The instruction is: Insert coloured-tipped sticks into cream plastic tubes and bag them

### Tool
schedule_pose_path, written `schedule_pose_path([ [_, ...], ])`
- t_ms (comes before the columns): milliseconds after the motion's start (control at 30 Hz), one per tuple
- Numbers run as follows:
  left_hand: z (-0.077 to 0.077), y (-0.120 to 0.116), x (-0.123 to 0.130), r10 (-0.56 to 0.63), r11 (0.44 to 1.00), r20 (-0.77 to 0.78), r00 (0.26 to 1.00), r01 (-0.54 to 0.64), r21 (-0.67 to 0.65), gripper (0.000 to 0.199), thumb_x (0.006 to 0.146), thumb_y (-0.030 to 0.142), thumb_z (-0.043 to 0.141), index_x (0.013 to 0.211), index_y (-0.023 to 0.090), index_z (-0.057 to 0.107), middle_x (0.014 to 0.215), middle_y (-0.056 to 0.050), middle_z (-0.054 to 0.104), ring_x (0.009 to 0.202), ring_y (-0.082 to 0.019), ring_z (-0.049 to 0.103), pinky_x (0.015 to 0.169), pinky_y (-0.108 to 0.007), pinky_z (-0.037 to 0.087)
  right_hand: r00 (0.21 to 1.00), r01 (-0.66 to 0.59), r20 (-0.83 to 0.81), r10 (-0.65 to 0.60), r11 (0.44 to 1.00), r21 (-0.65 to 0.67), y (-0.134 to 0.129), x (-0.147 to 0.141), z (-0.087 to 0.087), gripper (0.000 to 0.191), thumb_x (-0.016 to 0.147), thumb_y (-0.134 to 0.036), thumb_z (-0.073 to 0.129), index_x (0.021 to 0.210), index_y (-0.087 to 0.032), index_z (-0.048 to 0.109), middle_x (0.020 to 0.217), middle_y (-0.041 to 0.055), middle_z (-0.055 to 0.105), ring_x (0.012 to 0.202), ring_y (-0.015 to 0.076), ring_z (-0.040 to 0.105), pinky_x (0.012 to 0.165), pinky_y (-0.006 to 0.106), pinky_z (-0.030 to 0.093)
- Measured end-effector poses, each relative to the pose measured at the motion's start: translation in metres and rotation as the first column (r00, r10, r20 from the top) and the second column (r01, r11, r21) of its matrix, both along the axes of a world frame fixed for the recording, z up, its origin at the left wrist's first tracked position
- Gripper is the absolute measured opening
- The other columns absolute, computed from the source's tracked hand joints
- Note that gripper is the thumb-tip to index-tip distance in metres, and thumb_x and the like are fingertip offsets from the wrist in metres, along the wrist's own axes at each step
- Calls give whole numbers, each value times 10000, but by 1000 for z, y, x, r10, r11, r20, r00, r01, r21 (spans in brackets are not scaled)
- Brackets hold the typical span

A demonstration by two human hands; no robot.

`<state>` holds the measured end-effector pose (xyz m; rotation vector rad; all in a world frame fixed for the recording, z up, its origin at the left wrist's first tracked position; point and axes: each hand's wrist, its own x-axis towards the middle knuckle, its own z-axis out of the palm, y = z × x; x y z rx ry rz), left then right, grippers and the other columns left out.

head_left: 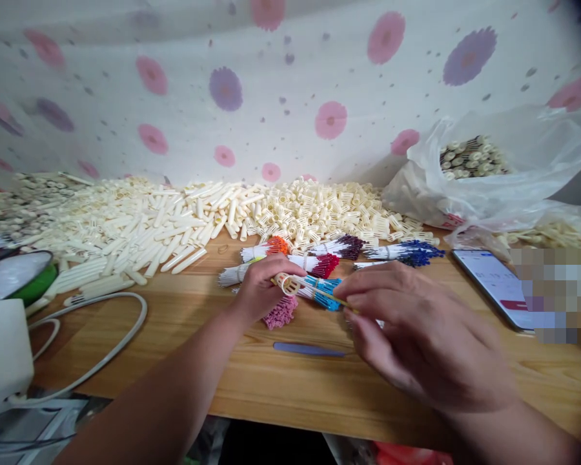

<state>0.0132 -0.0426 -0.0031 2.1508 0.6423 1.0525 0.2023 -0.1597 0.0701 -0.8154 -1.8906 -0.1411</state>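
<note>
My left hand [267,284] is closed around a cream plastic pen barrel [289,284], its open round end facing right. My right hand [407,329] pinches a thin pen refill [319,289], white with a yellowish end at the fingers. The refill's far end is at the barrel's opening; how deep it reaches I cannot tell. Under and behind the hands lie banded refill bundles: pink [279,314], light blue [325,294], red [322,265], orange [271,247], dark maroon [346,247] and dark blue [416,252]. Purple tweezers [308,349] lie in front.
Loose cream pen parts [319,210] are heaped along the wall. At the back right stands a plastic bag [416,181] of assembled-looking pieces. A phone [494,287] lies on the right. On the left are a white cable [138,323] and a white box-shaped device [10,349].
</note>
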Motion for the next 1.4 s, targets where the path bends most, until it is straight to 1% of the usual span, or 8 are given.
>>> schedule_pose_path([
  [300,4,-2,1,-21,992,-54,998,28,125,79,810,235,617,839,173,657,760,-23,607,717,-138,560,666,-256,428,1000,4,2,-4,1000,17,21,-11,-29,176,817,-90,571,948,-204,600,860,56,673,797,153,634,712,297,543],
  [400,6,-3,-1,-35,986,-99,994,51,162,328,806,437,595,987,167,635,871,-57,586,823,-177,550,738,-291,437,998,64,-14,-65,997,-40,28,-13,-39,154,823,-97,566,945,-176,618,896,76,647,825,164,605,714,314,524],
  [500,8,-5,-3,-56,983,-140,989,79,166,498,862,542,425,1165,174,571,983,-86,539,934,-204,521,832,-336,424,992,122,-22,-123,992,-39,33,-11,-44,149,826,-98,560,932,-179,626,882,72,619,817,166,579,701,318,509],
  [600,9,-6,-3,-38,983,-129,991,61,173,426,927,449,338,1194,199,555,1006,-83,523,959,-192,509,858,-339,412,989,148,-12,-148,989,9,34,-9,-45,131,813,-105,584,901,-198,613,856,51,592,788,156,551,674,310,492],
  [800,7,-6,0,58,968,-108,992,-29,250,338,913,400,418,1092,188,611,941,-71,527,913,-185,515,807,-327,432,986,167,-6,-167,986,5,37,-9,-48,131,801,-89,592,882,-192,601,854,51,582,792,160,544,689,315,480],
  [967,4,-6,1,164,928,-42,986,-140,345,310,896,400,458,1040,188,633,915,-69,540,884,-185,524,778,-329,442,979,144,-127,-160,981,-129,39,-14,-50,116,822,-110,555,860,-200,618,846,47,583,807,163,557,701,320,480],
  [1167,5,-7,3,246,877,-8,969,-219,427,271,880,367,502,997,177,655,879,-59,535,837,-172,526,741,-314,446,905,59,-380,-192,940,-335,41,-21,-58,82,813,-168,586,791,-208,654,868,46,596,860,170,573,762,335,476],
  [1400,3,-6,2,305,843,-33,952,-254,474,259,866,384,519,983,199,657,854,-49,527,808,-171,512,723,-311,442,849,-72,-504,-157,911,-406,46,-22,-65,69,807,-197,605,777,-222,662,913,41,594,899,173,571,820,366,461],
])
